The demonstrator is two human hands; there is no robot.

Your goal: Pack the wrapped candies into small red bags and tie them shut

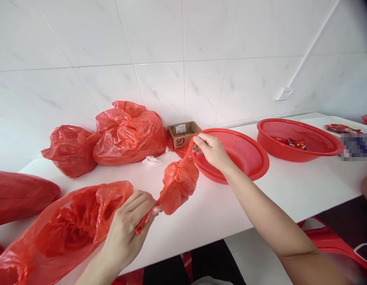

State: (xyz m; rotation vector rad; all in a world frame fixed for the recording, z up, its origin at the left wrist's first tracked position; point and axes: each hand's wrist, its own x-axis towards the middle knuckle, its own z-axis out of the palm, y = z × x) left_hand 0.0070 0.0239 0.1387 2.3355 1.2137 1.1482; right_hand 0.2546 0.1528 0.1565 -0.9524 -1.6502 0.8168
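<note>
A small knotted red plastic bag [179,183] hangs just above the white table [219,206], stretched between both hands. My left hand [128,225] pinches one of its handles at the lower left. My right hand [210,149] pinches the other handle, up by the rim of an empty red mesh basket [245,152]. A large open red bag [64,229] with smaller red bags inside lies by my left wrist.
Two full red bags [128,134] [71,148] lean on the tiled wall, and another red bag [19,194] lies far left. A small cardboard box [183,134] stands behind the basket. A second red basket [299,138] at right holds wrapped sweets. Red stools [334,241] stand below.
</note>
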